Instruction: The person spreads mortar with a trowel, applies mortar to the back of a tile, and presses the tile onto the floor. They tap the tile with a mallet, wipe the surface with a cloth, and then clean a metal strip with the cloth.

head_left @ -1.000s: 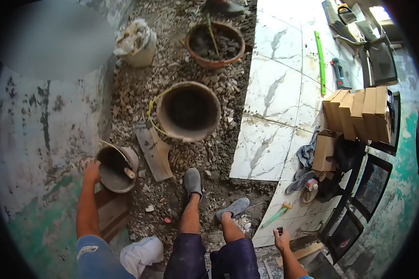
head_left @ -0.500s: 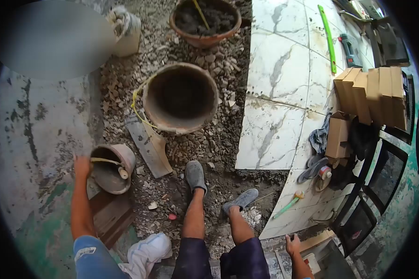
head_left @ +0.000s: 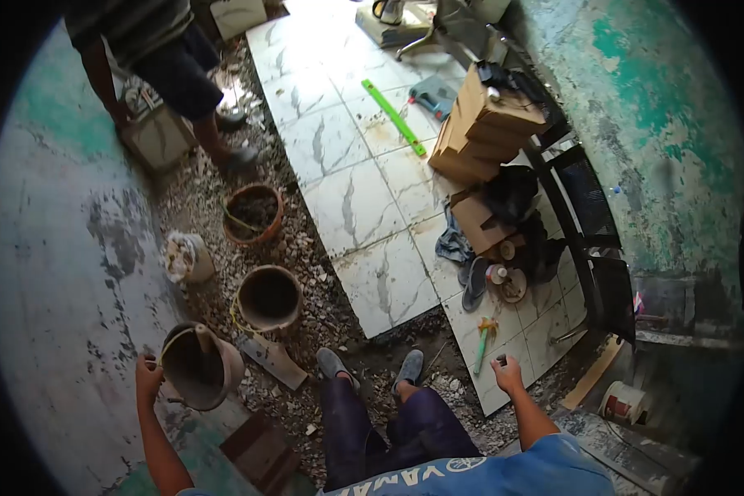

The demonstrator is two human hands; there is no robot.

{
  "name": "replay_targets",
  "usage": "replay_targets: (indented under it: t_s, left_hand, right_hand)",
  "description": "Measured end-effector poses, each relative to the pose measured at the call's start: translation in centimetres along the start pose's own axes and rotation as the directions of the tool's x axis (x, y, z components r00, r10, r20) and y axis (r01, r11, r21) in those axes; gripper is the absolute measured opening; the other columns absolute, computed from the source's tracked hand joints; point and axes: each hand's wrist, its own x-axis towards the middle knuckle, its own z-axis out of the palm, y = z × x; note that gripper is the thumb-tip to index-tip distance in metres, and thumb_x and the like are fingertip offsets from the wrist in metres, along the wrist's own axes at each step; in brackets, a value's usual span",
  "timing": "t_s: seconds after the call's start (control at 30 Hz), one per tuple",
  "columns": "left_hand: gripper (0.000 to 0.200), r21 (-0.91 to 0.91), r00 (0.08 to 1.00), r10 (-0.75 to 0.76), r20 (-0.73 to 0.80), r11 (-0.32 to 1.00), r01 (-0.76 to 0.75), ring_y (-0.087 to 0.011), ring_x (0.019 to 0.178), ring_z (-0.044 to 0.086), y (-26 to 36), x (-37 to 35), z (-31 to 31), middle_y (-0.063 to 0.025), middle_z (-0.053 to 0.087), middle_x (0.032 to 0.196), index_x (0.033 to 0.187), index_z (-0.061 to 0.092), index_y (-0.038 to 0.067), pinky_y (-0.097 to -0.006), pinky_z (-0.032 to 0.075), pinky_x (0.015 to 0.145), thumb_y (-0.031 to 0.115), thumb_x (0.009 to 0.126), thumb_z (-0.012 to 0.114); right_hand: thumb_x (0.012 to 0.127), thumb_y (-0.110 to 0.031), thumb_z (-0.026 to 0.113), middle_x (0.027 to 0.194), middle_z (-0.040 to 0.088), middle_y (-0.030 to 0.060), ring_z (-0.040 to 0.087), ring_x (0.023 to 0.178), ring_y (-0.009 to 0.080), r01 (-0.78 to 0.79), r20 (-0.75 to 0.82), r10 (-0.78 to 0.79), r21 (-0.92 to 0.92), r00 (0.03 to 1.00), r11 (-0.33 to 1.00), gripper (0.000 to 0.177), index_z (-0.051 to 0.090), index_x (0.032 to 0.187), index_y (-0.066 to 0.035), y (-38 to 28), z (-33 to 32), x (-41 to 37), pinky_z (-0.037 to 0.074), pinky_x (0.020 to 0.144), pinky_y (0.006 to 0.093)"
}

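My left hand [head_left: 147, 377] is closed at the left side of a tilted grey bucket [head_left: 231, 364], on its rope handle. The bucket's open mouth faces up and left, and a pale rounded piece shows at its rim. My right hand [head_left: 508, 374] is closed beside the tiled floor, with a small dark thing at the fingertips that I cannot make out. Just left of it lies a green-handled hammer [head_left: 480, 350]. A second bucket [head_left: 294, 311] and a flat board [head_left: 278, 361] rest on the gravel ahead of my feet.
Beyond the buckets are a mortar-filled basin [head_left: 278, 223] and a whitish sack or pail [head_left: 192, 258]. A co-worker [head_left: 161, 50] stands at the upper left, holding a box-like container [head_left: 159, 140]. A green level [head_left: 394, 118], cardboard boxes [head_left: 475, 136] and black chairs [head_left: 584, 198] are at right.
The view has swung up and widened, bringing the co-worker into sight. The bucket at my left hand now hangs or stands higher and closer to me. My right hand has risen beside the tiles.
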Motion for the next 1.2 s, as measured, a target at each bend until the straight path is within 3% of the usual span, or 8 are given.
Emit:
replay_targets:
  t_s: [0.13, 0.3, 0.5, 0.67, 0.87, 1.07, 1.13, 1.2]
  left_hand:
    - [0.032, -0.338, 0.976, 0.056, -0.212, 0.933, -0.127, -0.0163, 0.055, 0.050, 8.0, 3.8, -3.6, -0.0098, 0.048, 0.090, 0.104, 0.040, 0.006, -0.0311, 0.040, 0.048, 0.002, 0.075, 0.054]
    - [0.036, -0.718, 0.986, 0.100, -0.133, 0.677, -0.165, -0.0159, 0.058, 0.047, 19.4, 10.1, -4.6, -0.0087, 0.045, 0.088, 0.104, 0.033, 0.010, -0.0305, 0.037, 0.045, 0.006, 0.077, 0.056]
    - [0.037, -0.836, 0.973, 0.049, -0.227, 0.503, -0.221, -0.0244, 0.072, 0.056, 29.8, 15.8, -5.8, -0.0104, 0.050, 0.089, 0.106, 0.032, 0.007, -0.0357, 0.048, 0.062, 0.007, 0.079, 0.059]
    - [0.036, -0.839, 0.916, 0.327, -0.232, 0.409, -0.359, -0.0264, 0.094, 0.060, 34.7, 19.7, -5.6, -0.0165, 0.055, 0.099, 0.104, 0.036, -0.003, -0.0410, 0.050, 0.085, 0.008, 0.080, 0.061]
    - [0.039, -0.755, 0.873, 0.165, -0.458, 0.446, -0.480, -0.0203, 0.091, 0.054, 39.1, 24.6, -4.8, -0.0112, 0.047, 0.102, 0.104, 0.041, -0.003, -0.0372, 0.047, 0.086, 0.012, 0.078, 0.066]
    - [0.044, -0.821, 0.854, 0.365, -0.370, 0.302, -0.485, -0.0222, 0.100, 0.055, 45.0, 23.8, -4.2, -0.0125, 0.051, 0.106, 0.112, 0.046, -0.002, -0.0366, 0.047, 0.088, 0.019, 0.081, 0.068]
    - [0.047, -0.328, 0.742, 0.374, -0.556, 0.722, -0.609, -0.0225, 0.100, 0.057, 46.2, 21.8, -2.2, -0.0135, 0.052, 0.115, 0.113, 0.052, -0.001, -0.0379, 0.047, 0.085, 0.031, 0.084, 0.068]
    - [0.044, -0.206, 0.742, 0.549, -0.385, 0.732, -0.649, -0.0180, 0.071, 0.057, 45.6, 19.1, 0.2, -0.0100, 0.061, 0.080, 0.084, 0.062, -0.004, -0.0358, 0.047, 0.068, 0.041, 0.086, 0.066]
  right_hand:
    - [0.081, -0.032, 0.071, 0.087, 0.063, 0.0195, 0.061, 0.083, 0.0364, -0.090, -0.096, 0.108, 0.179, 0.990, 0.980, 0.034, 0.061, 0.091, -0.001, -3.1, -4.9, 0.0, 0.048, 0.075, 0.0446]
    - [0.083, -0.030, 0.070, 0.089, 0.063, 0.0189, 0.061, 0.084, 0.0350, -0.200, -0.285, 0.259, 0.219, 0.923, 0.955, 0.034, 0.061, 0.095, 0.000, -5.8, -8.0, -2.5, 0.048, 0.076, 0.0438]
    - [0.085, -0.027, 0.070, 0.093, 0.061, 0.0174, 0.061, 0.084, 0.0340, -0.383, -0.291, 0.456, 0.275, 0.841, 0.882, 0.033, 0.059, 0.099, 0.001, -10.7, -11.1, -12.4, 0.049, 0.074, 0.0438]
    - [0.090, -0.026, 0.065, 0.092, 0.062, 0.0168, 0.061, 0.083, 0.0329, -0.631, -0.133, 0.756, 0.469, 0.641, 0.618, 0.030, 0.057, 0.101, 0.001, -12.4, -10.9, -21.7, 0.049, 0.074, 0.0456]
    - [0.094, -0.031, 0.060, 0.106, 0.060, 0.0154, 0.060, 0.095, 0.0302, -0.758, -0.110, 0.890, 0.485, 0.443, 0.437, 0.038, 0.055, 0.114, 0.001, -10.8, -6.7, -28.6, 0.050, 0.084, 0.0463]
    - [0.095, -0.033, 0.059, 0.110, 0.061, 0.0162, 0.060, 0.097, 0.0322, -0.821, 0.022, 0.916, 0.453, 0.401, 0.348, 0.041, 0.055, 0.117, 0.001, -13.2, -8.1, -30.8, 0.049, 0.085, 0.0467]
    - [0.093, -0.035, 0.060, 0.108, 0.061, 0.0172, 0.060, 0.098, 0.0335, -0.799, -0.005, 0.923, 0.499, 0.385, 0.336, 0.044, 0.056, 0.115, 0.002, -12.8, -7.7, -31.4, 0.048, 0.086, 0.0476]
    - [0.093, -0.039, 0.058, 0.110, 0.061, 0.0140, 0.059, 0.098, 0.0345, -0.753, 0.019, 0.885, 0.534, 0.465, 0.384, 0.042, 0.057, 0.115, -0.004, -8.4, -4.9, -32.6, 0.047, 0.087, 0.0479]
